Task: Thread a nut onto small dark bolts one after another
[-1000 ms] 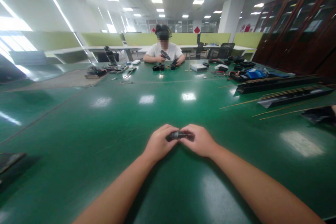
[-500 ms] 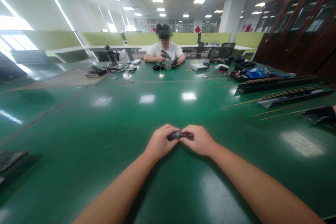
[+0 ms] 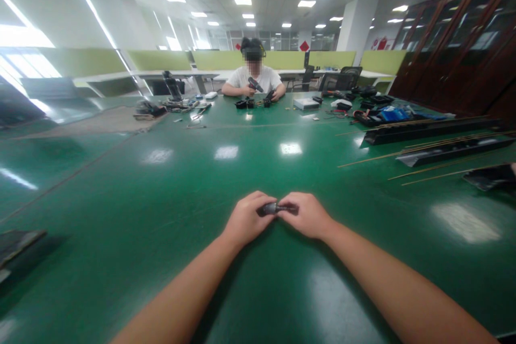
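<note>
Both hands meet over the middle of the green table (image 3: 201, 193), gripping a short dark cylindrical piece (image 3: 269, 208) with a greyish middle. My left hand (image 3: 246, 217) is closed round its left end, thumb in front and fingers behind. On the other end, my right hand (image 3: 308, 215) pinches a thinner dark part between thumb and fingers. The fingertips of the two hands nearly touch. Much of the piece is covered by the fingers, and its exact kind cannot be made out.
Across the table a person (image 3: 253, 78) in a white shirt holds a dark power drill (image 3: 255, 84). Black channels (image 3: 427, 130) and thin rods (image 3: 371, 159) lie at right. Tools and blue material (image 3: 395, 113) sit behind them. A dark flat object (image 3: 18, 244) lies at left.
The view has shifted very slightly. Both hands keep the same hold on the dark cylindrical piece, with no clear movement.
</note>
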A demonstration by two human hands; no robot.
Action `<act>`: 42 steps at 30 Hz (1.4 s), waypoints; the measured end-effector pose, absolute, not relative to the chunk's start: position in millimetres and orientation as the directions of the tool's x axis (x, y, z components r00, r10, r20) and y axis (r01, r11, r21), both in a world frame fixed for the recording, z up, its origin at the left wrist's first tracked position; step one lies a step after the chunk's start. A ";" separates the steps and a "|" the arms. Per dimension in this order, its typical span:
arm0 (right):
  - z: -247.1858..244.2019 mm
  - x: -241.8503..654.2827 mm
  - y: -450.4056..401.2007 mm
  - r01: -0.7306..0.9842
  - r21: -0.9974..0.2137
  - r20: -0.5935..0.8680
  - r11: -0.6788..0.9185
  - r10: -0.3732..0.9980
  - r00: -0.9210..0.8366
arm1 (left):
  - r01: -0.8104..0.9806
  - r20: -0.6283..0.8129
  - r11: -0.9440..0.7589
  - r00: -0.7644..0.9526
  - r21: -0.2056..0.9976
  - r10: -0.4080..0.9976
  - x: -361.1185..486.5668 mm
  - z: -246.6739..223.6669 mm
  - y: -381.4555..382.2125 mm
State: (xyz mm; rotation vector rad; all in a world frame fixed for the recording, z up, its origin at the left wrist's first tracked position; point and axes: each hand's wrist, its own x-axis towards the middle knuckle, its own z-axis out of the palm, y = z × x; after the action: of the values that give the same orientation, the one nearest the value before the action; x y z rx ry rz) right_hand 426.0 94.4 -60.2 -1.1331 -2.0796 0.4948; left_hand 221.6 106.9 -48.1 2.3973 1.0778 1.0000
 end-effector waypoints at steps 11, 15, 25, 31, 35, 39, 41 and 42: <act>-59.7 426.5 94.4 0.564 -0.629 0.391 0.534 0.845 -0.364 | 0.521 0.470 -0.664 0.470 0.536 0.747 219.7 -51.8 107.5; -59.7 426.5 94.4 0.568 -0.619 0.397 0.542 0.840 -0.370 | 0.514 0.471 -0.666 0.471 0.541 0.746 219.2 -51.4 107.0; -60.3 426.9 94.8 0.573 -0.617 0.393 0.540 0.841 -0.371 | 0.510 0.481 -0.665 0.460 0.545 0.746 217.6 -55.6 109.2; -59.6 427.5 94.8 0.579 -0.610 0.396 0.541 0.841 -0.368 | 0.512 0.482 -0.663 0.455 0.547 0.749 218.6 -53.5 108.7; -59.1 428.0 94.6 0.577 -0.612 0.394 0.542 0.841 -0.372 | 0.513 0.478 -0.660 0.455 0.549 0.751 218.4 -53.1 108.2; -58.5 428.7 94.3 0.575 -0.611 0.396 0.544 0.839 -0.374 | 0.515 0.475 -0.659 0.457 0.548 0.752 217.9 -53.4 108.0; -58.1 428.9 94.1 0.574 -0.611 0.396 0.544 0.839 -0.374 | 0.518 0.474 -0.656 0.453 0.550 0.755 217.9 -53.3 108.1; -57.9 429.0 94.1 0.576 -0.611 0.395 0.543 0.840 -0.372 | 0.520 0.473 -0.653 0.450 0.551 0.757 218.0 -53.2 108.1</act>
State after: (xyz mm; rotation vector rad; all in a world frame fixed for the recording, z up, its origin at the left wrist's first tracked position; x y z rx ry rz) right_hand 429.0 94.1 -57.9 -1.1382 -2.0910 0.4909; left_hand 218.0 108.1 -53.2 2.3793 1.0884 1.0226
